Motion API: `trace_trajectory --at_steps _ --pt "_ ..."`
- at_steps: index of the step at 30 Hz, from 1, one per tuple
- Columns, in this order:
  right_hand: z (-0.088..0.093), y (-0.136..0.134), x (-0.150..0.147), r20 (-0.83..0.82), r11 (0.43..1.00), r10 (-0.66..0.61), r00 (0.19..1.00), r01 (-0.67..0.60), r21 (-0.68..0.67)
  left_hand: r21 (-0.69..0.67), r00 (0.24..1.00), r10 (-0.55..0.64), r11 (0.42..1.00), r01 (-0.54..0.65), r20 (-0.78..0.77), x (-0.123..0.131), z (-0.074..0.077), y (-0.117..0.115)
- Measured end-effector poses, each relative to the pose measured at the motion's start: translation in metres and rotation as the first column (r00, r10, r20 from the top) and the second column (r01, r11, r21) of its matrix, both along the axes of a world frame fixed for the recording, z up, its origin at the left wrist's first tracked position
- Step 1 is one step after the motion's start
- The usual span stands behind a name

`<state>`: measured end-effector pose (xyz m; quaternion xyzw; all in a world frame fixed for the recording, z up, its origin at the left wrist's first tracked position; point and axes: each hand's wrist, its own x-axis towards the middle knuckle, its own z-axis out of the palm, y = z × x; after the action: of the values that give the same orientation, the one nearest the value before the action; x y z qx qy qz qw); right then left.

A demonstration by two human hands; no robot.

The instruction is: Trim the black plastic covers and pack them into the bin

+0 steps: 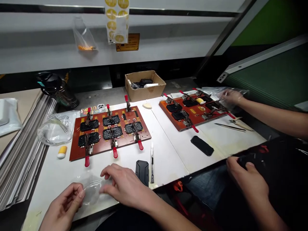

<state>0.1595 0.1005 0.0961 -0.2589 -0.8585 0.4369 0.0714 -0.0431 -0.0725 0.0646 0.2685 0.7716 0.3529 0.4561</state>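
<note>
My left hand (64,205) pinches one edge of a small clear plastic bag (92,191) at the near edge of the white table (168,154). My right hand (122,184) has its fingers curled on the bag's other side. Just right of that hand lie a black moulded part (142,171) and a slim craft knife (152,160). Beyond my hands sits a red-brown fixture board (77,154) carrying several black parts under red-handled toggle clamps.
A co-worker at the right has one hand (231,96) at a second clamp board (179,125) and the other (247,179) on something dark in the lap. Also here: a cardboard box (144,91), tweezers (229,126), a loose black part (202,145), a crumpled clear bag (56,128), and stacked grey sheets (19,154).
</note>
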Motion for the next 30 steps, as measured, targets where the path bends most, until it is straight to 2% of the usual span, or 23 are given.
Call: trace_trajectory --at_steps 2,5,8,11,13,15,16,18,20,21,23,26,28,30 --pt "0.009 0.007 0.03 0.046 1.0 0.027 0.999 -0.027 -0.002 -0.043 1.0 0.005 0.999 -0.006 -0.025 -0.004 -0.007 -0.002" --pt "0.012 0.013 0.064 0.302 0.979 -0.145 0.942 0.091 0.184 -0.026 0.997 0.04 0.999 -0.042 -0.066 0.007 -0.011 0.009" --pt "0.002 0.013 0.069 0.514 0.938 -0.267 0.815 0.097 0.333 0.029 0.995 0.053 0.998 -0.051 -0.079 0.025 -0.012 0.028" --pt "0.0 0.011 0.065 0.54 0.929 -0.3 0.786 0.112 0.353 0.025 0.993 0.025 0.999 -0.022 -0.113 0.036 -0.011 0.041" --pt "0.005 0.013 0.07 0.463 0.949 -0.273 0.843 0.158 0.272 -0.017 0.985 0.01 1.0 -0.013 -0.17 0.04 -0.009 0.044" --pt "0.011 0.015 0.077 0.302 0.966 -0.256 0.918 0.236 0.101 -0.057 0.975 0.003 0.998 -0.016 -0.222 0.043 -0.006 0.045" --pt "0.012 0.015 0.081 0.198 0.956 -0.285 0.938 0.292 -0.006 -0.066 0.97 0.001 0.998 -0.017 -0.245 0.046 -0.004 0.046" --pt "0.01 0.013 0.082 -0.002 0.885 -0.416 0.909 0.404 -0.23 -0.067 0.959 -0.01 0.998 -0.01 -0.284 0.053 -0.001 0.05" --pt "0.004 0.005 0.076 -0.111 0.808 -0.517 0.849 0.441 -0.39 -0.045 0.949 -0.013 0.999 -0.001 -0.315 0.06 0.001 0.055" --pt "0.001 0.0 0.072 -0.128 0.799 -0.519 0.845 0.426 -0.424 -0.029 0.944 -0.014 1.0 0.004 -0.329 0.064 0.002 0.058" --pt "-0.004 -0.011 0.062 -0.105 0.833 -0.448 0.888 0.372 -0.408 0.002 0.922 -0.025 1.0 0.028 -0.387 0.07 0.002 0.062" --pt "-0.008 -0.023 0.052 -0.035 0.897 -0.322 0.946 0.293 -0.331 0.039 0.817 -0.075 0.992 0.118 -0.572 0.074 -0.003 0.061" --pt "-0.011 -0.027 0.046 -0.03 0.895 -0.322 0.946 0.294 -0.335 0.093 0.733 -0.093 0.974 0.209 -0.674 0.073 -0.009 0.057" --pt "-0.014 -0.026 0.042 -0.034 0.854 -0.364 0.931 0.319 -0.41 0.166 0.721 -0.117 0.936 0.309 -0.683 0.071 -0.013 0.053"
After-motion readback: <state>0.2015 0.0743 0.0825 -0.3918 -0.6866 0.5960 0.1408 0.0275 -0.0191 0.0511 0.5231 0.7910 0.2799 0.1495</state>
